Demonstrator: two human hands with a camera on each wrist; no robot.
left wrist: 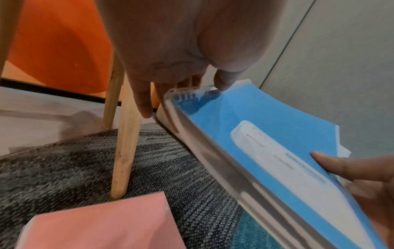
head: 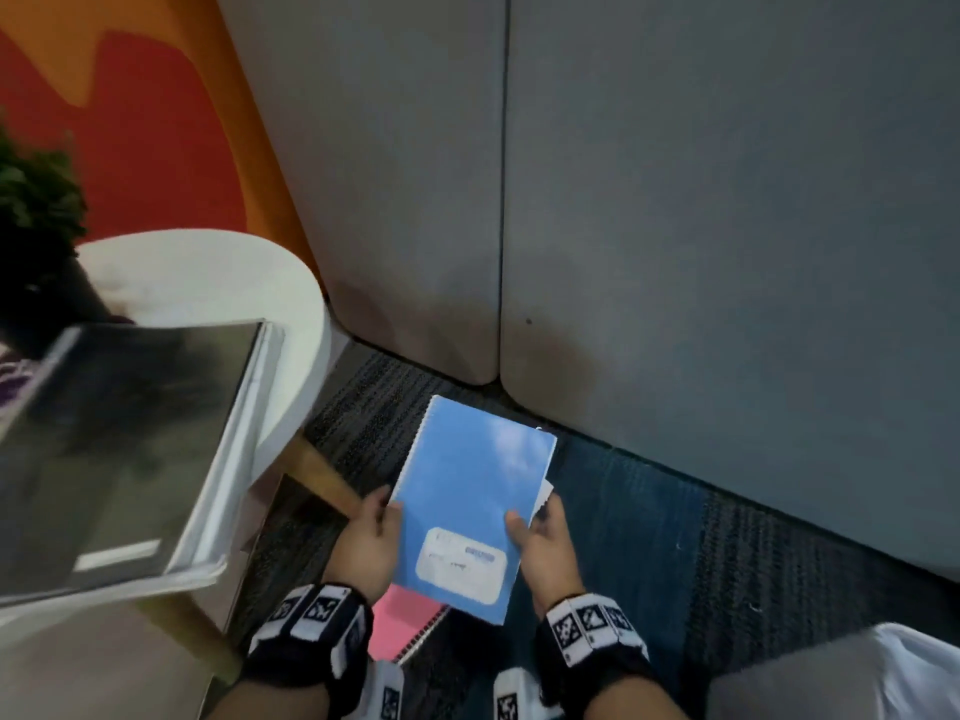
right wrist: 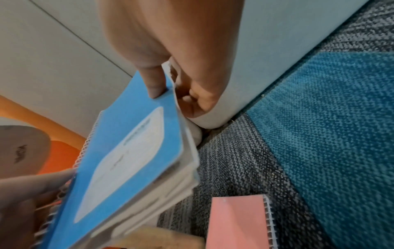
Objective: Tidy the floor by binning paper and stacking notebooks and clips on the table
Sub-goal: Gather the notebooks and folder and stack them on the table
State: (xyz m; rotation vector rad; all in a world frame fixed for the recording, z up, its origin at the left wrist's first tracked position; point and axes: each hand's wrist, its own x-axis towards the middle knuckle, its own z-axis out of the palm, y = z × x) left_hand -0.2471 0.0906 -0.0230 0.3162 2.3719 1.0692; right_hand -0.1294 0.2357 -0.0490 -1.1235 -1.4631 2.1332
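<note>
A blue spiral notebook (head: 467,506) with a white label is held above the carpet by both hands. My left hand (head: 371,537) grips its spiral edge, thumb on the cover and fingers beneath. My right hand (head: 540,543) pinches the opposite edge, thumb (right wrist: 156,84) on the cover and curled fingers under the loose white pages. The same blue notebook (left wrist: 277,143) shows in the left wrist view with the right thumb on its label. A pink spiral notebook (head: 410,628) lies on the floor below it, also visible as pink notebook (left wrist: 102,225) and pink notebook (right wrist: 241,222).
A round white table (head: 218,283) on wooden legs (left wrist: 125,151) stands at left, carrying a dark book (head: 119,444) and a potted plant (head: 36,226). Grey padded panels (head: 675,200) rise behind. Grey and blue carpet (right wrist: 330,126) covers the floor.
</note>
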